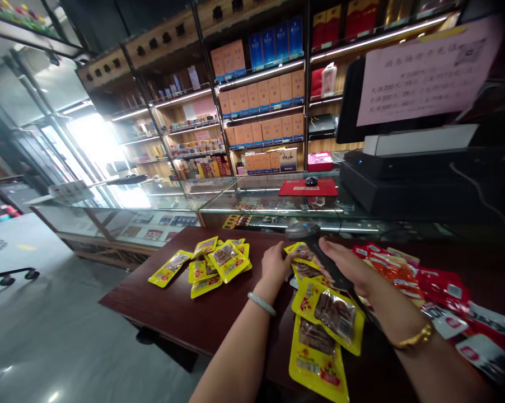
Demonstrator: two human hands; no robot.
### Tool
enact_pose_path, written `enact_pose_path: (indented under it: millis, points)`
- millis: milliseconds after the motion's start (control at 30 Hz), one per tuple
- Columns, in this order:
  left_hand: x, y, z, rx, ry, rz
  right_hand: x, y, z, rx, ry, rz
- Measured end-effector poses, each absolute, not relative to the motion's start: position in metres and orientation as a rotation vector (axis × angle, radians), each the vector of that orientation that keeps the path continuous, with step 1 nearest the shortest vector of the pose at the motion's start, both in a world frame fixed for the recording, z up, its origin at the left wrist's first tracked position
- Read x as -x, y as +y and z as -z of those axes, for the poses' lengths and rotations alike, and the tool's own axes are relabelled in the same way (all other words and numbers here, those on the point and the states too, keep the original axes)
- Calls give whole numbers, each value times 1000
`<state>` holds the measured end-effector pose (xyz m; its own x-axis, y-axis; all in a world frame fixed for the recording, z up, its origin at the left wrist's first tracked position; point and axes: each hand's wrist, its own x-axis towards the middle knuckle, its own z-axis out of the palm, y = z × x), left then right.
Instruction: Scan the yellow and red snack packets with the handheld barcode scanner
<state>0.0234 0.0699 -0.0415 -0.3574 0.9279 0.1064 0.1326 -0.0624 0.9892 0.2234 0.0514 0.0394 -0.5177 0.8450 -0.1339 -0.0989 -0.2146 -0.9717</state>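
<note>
My right hand is wrapped round the handle of a dark handheld barcode scanner, its head pointing left and away from me. Close by on the left, my left hand has its thumb and fingers closed at the edge of a yellow snack packet lying under the scanner. Nearer to me, a yellow packet with a clear window overlaps another yellow packet; brown strips show inside. To the left of my hands, several similar packets form a loose pile on the dark red-brown table.
Red and orange snack packets lie right of my right forearm. Beyond the table stands a glass display counter with a mouse on a red mat. A monitor with a pink paper sign is at right; boxed goods fill the shelves behind.
</note>
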Motion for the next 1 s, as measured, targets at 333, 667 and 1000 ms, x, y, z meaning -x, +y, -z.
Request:
enact_pose_path:
  millis: [333, 667, 1000]
  points:
    - [-32, 71, 40, -2000, 1642, -1017, -231, 54, -45, 909, -1386, -1742]
    - [-39, 80, 48, -1992, 1596, -1027, -229, 54, -42, 866, -1315, -1814]
    - [-21, 66, 27, -1864, 2073, -817, -225, 52, -39, 891, -1319, -1826]
